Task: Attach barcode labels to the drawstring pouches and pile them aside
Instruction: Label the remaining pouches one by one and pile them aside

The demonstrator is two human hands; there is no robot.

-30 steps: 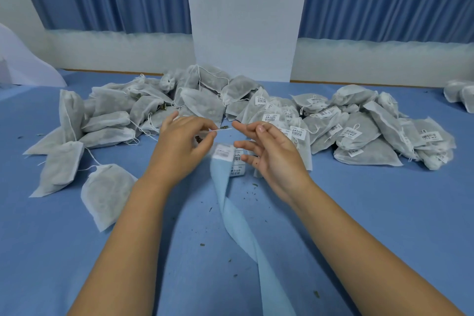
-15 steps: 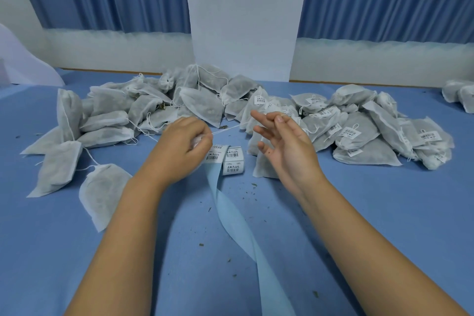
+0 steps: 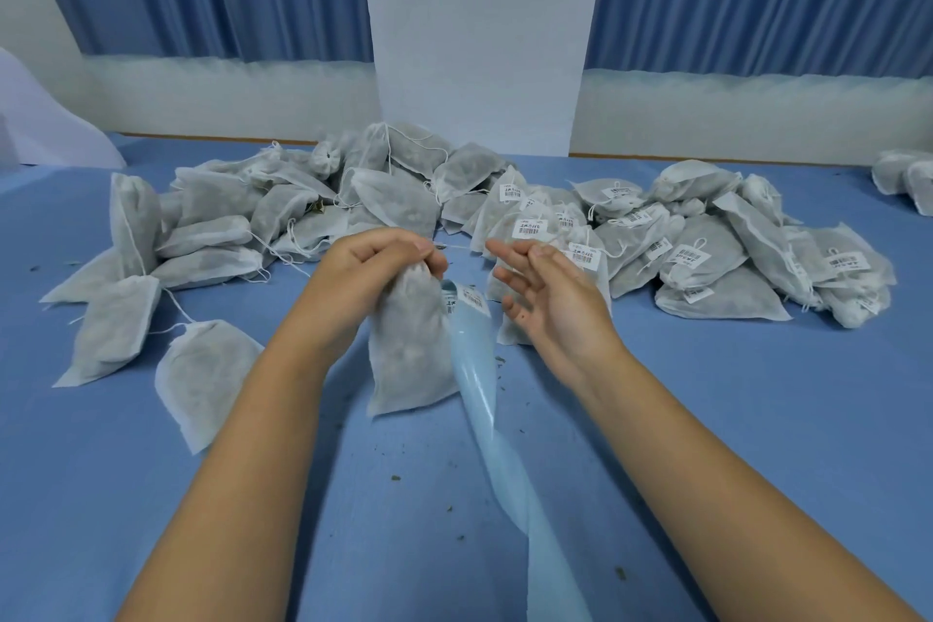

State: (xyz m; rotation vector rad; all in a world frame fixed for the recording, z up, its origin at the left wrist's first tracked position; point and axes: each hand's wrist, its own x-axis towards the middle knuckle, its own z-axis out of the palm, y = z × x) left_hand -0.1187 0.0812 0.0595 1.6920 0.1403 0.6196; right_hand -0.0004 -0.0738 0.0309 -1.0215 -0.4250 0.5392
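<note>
White pouch [image 3: 411,349] hangs under L hand [image 3: 373,268] gripping its neck; R hand [image 3: 550,298] spread beside it.

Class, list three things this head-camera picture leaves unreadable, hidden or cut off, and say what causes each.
1. Head view: print on the barcode labels is too small to read.
2. Head view: the left hand covers the neck of the held pouch, hiding any label there.
3. Head view: the backing strip runs off the bottom edge.

Grey pouch [image 3: 410,349] upright, labelled pouches [image 3: 722,301] piled right
</note>
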